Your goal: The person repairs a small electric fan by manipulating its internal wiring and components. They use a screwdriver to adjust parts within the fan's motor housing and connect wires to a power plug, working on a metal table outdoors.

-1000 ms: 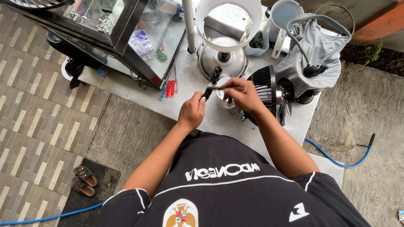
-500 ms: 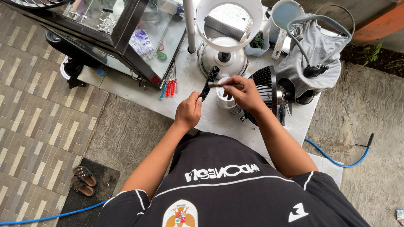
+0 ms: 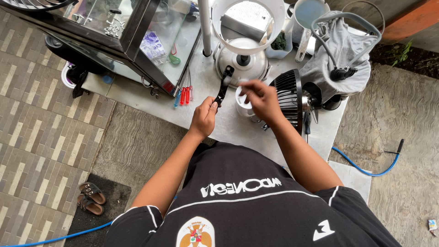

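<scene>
Black and flat, a slim bracket (image 3: pixel 223 87) stands tilted in the left hand (image 3: pixel 204 120), whose fingers are closed around its near end; its far end reaches toward the white fan base (image 3: pixel 242 61). The right hand (image 3: pixel 261 98) hovers just right of it above a small white cup (image 3: pixel 242 104) on the grey tabletop (image 3: pixel 201 107), fingers curled narrow, though whether they pinch anything cannot be told. A black fan grille (image 3: pixel 288 98) stands upright just right of that hand. Red and blue screwdrivers (image 3: pixel 183 95) lie to the left, beside a glass cabinet (image 3: pixel 137 36).
</scene>
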